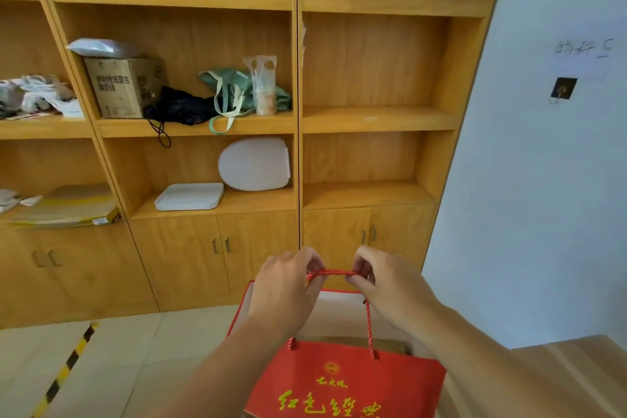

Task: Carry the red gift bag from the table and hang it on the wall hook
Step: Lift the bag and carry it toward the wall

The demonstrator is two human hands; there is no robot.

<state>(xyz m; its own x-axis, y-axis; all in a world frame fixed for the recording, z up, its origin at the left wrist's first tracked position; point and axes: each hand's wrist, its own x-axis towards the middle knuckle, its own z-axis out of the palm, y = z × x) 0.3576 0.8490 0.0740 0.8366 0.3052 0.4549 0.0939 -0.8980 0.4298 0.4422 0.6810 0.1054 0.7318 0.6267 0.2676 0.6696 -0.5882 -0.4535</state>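
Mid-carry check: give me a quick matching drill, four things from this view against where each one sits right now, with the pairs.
Things:
1. red gift bag
2. wall hook
3. cardboard box
4. white tray

Places:
A. on the white wall, upper right
B. shelf just above the cabinet doors
C. hanging by its rope handle from both hands
D. middle shelf, beside a black bag

Pairs: 1-C, 2-A, 3-D, 4-B

Bright even light, soft blur, bowed edges
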